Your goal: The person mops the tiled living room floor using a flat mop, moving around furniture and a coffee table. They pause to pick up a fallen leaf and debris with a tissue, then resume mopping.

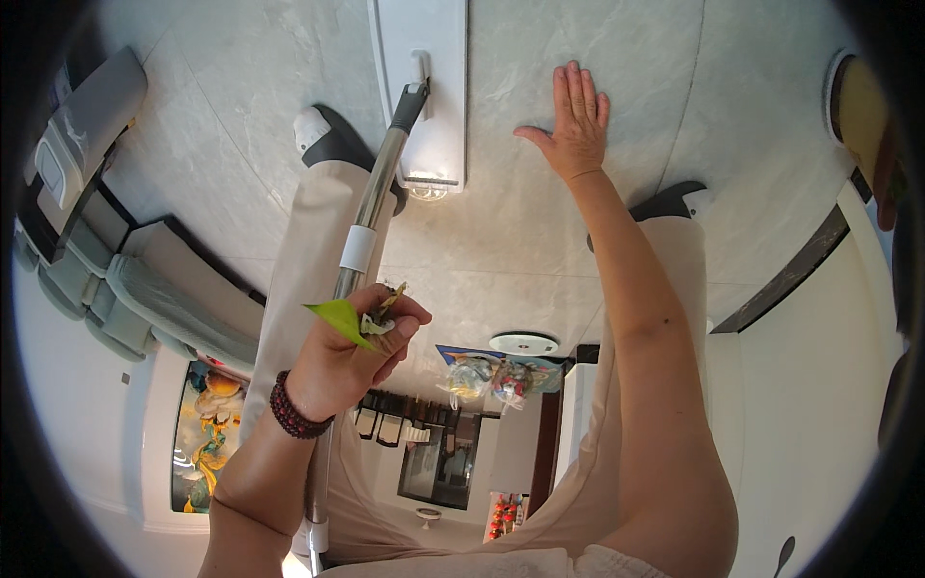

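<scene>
My left hand (361, 336), with a beaded bracelet at its wrist, pinches a green leaf (338, 320) along with a pale crumpled scrap (376, 325) and some dry brown plant bits (392, 300). Behind that hand runs the metal handle (377, 177) of a flat mop; whether the hand also touches it, I cannot tell. The white mop head (444, 108) lies flat on the tiled floor (506, 224). My right hand (577, 130) is palm down at the floor, right of the mop head, fingers extended and thumb apart. Nothing shows in it.
My legs stand either side, in dark and white shoes (336, 137). At left are a grey sofa (181, 303) and a grey-white appliance-like object (87, 123). Behind me are a white disc-shaped device (524, 343) and tied plastic bags (470, 379). Another person's shoe (860, 108) is at right.
</scene>
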`<state>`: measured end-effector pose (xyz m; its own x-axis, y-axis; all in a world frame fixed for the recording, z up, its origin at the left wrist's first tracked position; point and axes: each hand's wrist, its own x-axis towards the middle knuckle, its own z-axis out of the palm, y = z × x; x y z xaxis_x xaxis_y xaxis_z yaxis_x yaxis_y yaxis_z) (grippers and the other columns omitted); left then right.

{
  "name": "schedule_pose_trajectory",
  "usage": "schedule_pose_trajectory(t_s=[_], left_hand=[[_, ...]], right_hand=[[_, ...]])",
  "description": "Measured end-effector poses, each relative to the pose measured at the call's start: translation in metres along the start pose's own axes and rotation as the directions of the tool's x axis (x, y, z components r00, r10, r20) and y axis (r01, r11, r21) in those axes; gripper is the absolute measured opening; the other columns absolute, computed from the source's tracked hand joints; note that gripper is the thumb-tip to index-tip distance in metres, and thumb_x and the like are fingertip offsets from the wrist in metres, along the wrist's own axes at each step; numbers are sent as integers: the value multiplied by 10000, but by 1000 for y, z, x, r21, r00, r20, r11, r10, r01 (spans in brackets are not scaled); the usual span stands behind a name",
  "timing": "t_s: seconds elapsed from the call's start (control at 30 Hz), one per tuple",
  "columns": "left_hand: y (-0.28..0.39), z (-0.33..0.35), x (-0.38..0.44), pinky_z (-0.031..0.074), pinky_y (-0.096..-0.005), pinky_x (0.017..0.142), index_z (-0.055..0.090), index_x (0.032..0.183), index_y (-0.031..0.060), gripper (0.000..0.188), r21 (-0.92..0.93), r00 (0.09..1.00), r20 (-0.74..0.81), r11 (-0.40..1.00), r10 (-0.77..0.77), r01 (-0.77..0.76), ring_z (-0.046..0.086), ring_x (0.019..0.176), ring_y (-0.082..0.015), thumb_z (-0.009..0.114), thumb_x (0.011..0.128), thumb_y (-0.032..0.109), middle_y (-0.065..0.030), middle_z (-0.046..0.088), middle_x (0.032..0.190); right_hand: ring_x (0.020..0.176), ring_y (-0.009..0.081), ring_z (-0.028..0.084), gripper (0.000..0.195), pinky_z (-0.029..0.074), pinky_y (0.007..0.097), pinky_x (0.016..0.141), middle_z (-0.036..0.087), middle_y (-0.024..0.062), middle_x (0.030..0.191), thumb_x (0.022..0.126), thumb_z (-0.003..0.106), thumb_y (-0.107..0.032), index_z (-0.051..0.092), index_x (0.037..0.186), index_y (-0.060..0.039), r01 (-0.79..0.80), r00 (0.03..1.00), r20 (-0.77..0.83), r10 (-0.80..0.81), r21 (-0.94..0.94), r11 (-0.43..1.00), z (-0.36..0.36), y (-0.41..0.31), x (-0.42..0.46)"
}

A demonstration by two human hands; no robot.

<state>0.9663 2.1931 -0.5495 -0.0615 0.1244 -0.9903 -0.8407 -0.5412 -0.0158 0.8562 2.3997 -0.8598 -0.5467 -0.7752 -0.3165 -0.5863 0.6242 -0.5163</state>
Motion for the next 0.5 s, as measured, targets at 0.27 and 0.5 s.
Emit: schedule_pose_trajectory(t_s=[0.27, 0.5], left_hand=[[9, 0, 0, 286, -160, 404, 551, 950, 17, 153, 8, 1000, 8, 1000, -17, 17, 379, 461, -12, 545, 875, 150, 24, 474, 608], [14, -6, 2, 294, -177, 404, 546, 910, 14, 159, 30, 1000, 22, 1000, 1, -2, 353, 452, -36, 534, 884, 170, 26, 432, 574]], right_hand=[[1324, 329, 105, 939, 122, 488, 1026, 104, 178, 1438, 646, 697, -438, 191, 1382, -148, -243, 970, 1, 243, -8, 970, -15, -28, 4], [1257, 306, 266, 872, 267, 403, 970, 169, 186, 1416, 711, 708, -272, 175, 1381, -109, -277, 923, -189, 335, 278, 920, -36, -6, 3]])
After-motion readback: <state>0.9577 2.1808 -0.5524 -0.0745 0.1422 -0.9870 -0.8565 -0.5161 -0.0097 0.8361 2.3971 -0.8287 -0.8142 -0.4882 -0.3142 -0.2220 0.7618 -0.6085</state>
